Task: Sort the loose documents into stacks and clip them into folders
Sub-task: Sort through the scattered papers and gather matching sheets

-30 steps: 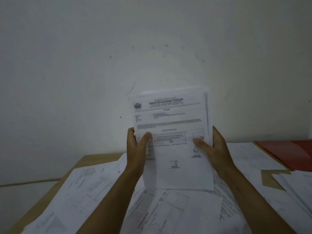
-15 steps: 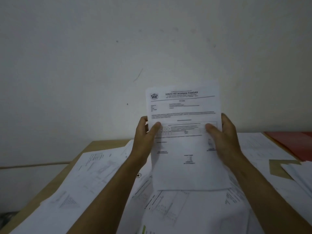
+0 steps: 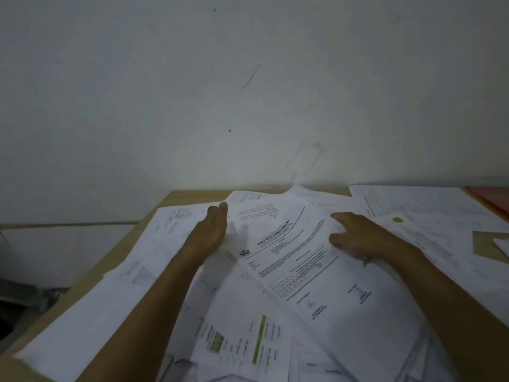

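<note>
Lying tilted across the heap, the letterhead document has its header pointing up and to the left, and both hands are on it. The left hand sits at its upper left edge, thumb up, fingers tucked under the sheet and out of sight, so I cannot tell whether that grip is clenched or loose. The right hand rests on the right edge, fingers spread fairly straight and pressing flat on the paper, a released grip. Underneath, loose papers cover most of the wooden table, overlapping at all angles. A sheet with green bars lies near the front, partly under the letterhead document. A red folder shows at the far right edge, beside more white sheets. A pale wall rises behind.
</note>
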